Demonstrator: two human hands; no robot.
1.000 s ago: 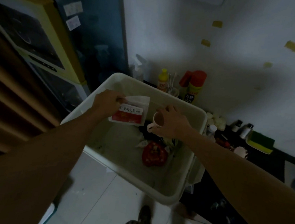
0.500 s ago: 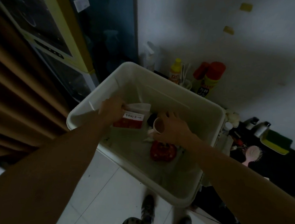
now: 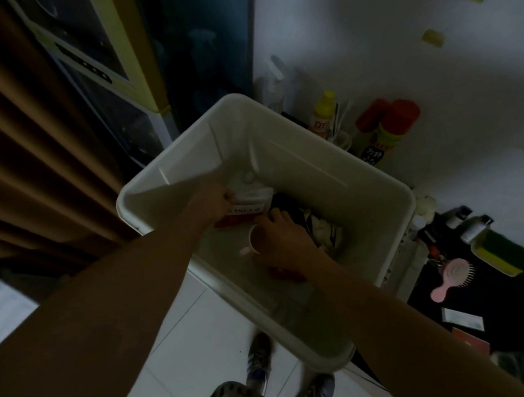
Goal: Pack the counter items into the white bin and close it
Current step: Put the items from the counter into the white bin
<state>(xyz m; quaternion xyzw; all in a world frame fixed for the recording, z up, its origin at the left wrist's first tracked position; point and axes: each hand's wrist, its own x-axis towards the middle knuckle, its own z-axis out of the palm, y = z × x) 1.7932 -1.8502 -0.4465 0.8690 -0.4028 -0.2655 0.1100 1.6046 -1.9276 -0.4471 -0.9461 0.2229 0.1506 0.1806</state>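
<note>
The white bin (image 3: 294, 129) stands open on the floor below me. Both my hands reach deep inside it. My left hand (image 3: 213, 199) pinches a white-and-red pouch (image 3: 244, 209) by its left edge, low against the bin's left wall. My right hand (image 3: 282, 239) grips a small pale mug (image 3: 252, 244), its mouth turned toward the left. Under my right wrist a red item (image 3: 283, 273) lies on the bin floor, mostly hidden. Dark and pale crumpled items (image 3: 321, 229) lie at the bin's far right.
On the black counter to the right lie a pink hairbrush (image 3: 452, 277), a yellow-green sponge (image 3: 499, 253), small bottles (image 3: 474, 227) and flat packets (image 3: 461, 319). A yellow bottle (image 3: 322, 115) and red-capped spray cans (image 3: 388, 130) stand behind the bin. A brown curtain (image 3: 38, 162) hangs at left.
Both hands have gone down deeper into the bin, carrying the pouch and the mug toward its floor. The view has tilted down and moved closer.
</note>
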